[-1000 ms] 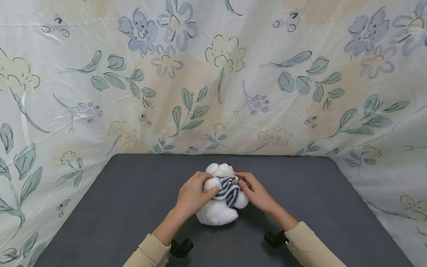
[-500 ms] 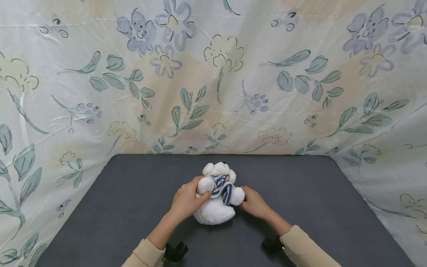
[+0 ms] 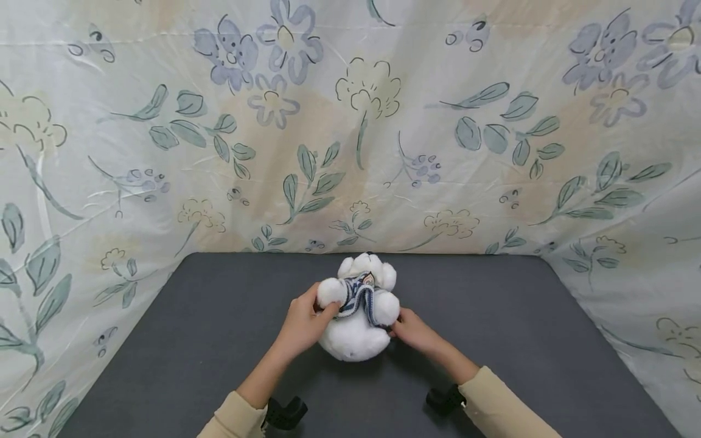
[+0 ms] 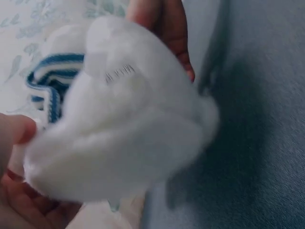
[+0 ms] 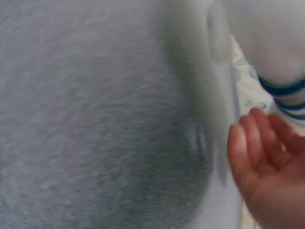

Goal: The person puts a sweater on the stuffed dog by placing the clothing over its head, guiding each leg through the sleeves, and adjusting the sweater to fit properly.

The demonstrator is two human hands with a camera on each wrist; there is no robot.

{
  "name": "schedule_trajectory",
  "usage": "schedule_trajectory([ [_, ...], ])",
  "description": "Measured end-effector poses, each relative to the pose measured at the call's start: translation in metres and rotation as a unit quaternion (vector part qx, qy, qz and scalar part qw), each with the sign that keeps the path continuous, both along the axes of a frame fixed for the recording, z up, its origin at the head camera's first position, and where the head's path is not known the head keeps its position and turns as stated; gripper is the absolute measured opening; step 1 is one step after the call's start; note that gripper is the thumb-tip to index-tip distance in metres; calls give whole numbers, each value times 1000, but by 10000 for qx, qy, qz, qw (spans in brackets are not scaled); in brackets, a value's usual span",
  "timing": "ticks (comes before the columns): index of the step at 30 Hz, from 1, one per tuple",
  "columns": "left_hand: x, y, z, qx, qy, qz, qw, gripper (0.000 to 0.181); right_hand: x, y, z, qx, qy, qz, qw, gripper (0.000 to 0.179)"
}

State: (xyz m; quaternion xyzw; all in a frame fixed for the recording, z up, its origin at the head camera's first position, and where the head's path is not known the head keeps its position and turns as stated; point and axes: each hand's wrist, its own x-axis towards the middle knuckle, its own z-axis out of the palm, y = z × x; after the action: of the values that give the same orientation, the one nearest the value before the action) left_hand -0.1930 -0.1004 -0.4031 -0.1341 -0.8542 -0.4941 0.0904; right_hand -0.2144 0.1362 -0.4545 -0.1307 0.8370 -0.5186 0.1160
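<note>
A white plush bear [image 3: 355,337] in a blue-and-white striped top [image 3: 356,298] leans back over the dark table, its head toward the far edge. My left hand [image 3: 302,319] grips the bear at its left-side arm, thumb in front; the other fingers are mostly hidden behind it. In the left wrist view the bear's fluffy underside [image 4: 119,157] fills the middle, with a small white tag on it. Beside the other arm is my right hand [image 3: 418,334], fingertips at that paw's lower edge. The right wrist view shows the right hand's fingers [image 5: 257,143] loosely bent below the striped sleeve.
The dark grey table [image 3: 219,340] stretches around the bear. A floral curtain [image 3: 416,128] hangs behind the table and along both sides. Black wrist mounts [image 3: 286,413] sit by the beige sleeves [image 3: 504,401].
The bear has turned to sit straighter and moved slightly away and up in the view. My right hand has dropped from beside its head to below its paw; my left keeps its hold.
</note>
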Motion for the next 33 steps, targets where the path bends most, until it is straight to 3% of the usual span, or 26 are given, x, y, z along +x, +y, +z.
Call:
schedule_trajectory([
  [3, -1, 1, 3, 735, -165, -266, 9968, 29, 1, 3, 7, -997, -625, 361, 9924, 36],
  [7, -2, 2, 5, 1526, -429, -777, 9843, 31, 5, 7, 14, -2037, -1146, 1033, 9668, 68],
  [11, -2, 3, 3, 1685, -656, -1207, 9761, 30, 8, 8, 19, -2518, -1372, 1482, 9465, 77],
  [13, -3, 3, 1, 1621, -750, -1327, 9749, 29, 9, 8, 20, -2597, -1393, 1499, 9438, 77],
  [17, -6, 1, -6, 1568, -817, -1560, 9718, 33, 9, 7, 21, -2641, -1319, 1284, 9468, 75],
  [23, -14, -7, -13, 1418, -734, -1867, 9694, 38, 5, 9, 21, -2436, -855, 850, 9624, 76],
  [28, -19, -12, -4, 1167, -659, -1853, 9735, 37, 3, 10, 23, -1771, -346, 349, 9830, 71],
  [33, -23, -11, 12, 969, -252, -1707, 9802, 38, 5, 6, 28, -738, 140, -8, 9972, 69],
])
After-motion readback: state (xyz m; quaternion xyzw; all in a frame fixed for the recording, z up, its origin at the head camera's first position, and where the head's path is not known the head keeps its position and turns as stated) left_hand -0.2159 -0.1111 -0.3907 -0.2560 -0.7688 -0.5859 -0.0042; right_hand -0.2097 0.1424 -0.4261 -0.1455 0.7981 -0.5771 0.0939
